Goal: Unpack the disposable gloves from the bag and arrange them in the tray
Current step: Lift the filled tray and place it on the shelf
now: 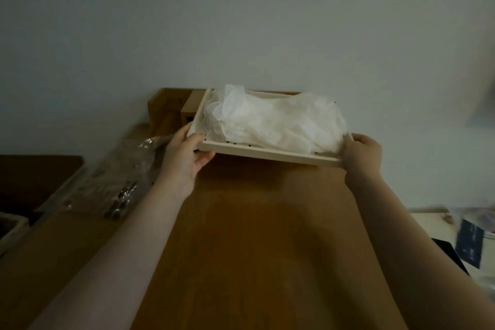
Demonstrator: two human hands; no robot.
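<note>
Both arms outstretched, left hand and right hand fingers curled gripping tray ends, gloves piled inside

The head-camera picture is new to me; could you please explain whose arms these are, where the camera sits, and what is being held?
No machine here: a person wears one camera on the head, looking forward and down, so the two bare arms are their own. The left hand and the right hand each grip one end of a pale tray over a brown wooden table. A heap of thin white disposable gloves lies in the tray. To the left, a crumpled clear plastic bag lies on the table. The far right edge is too blurred to identify.
</note>
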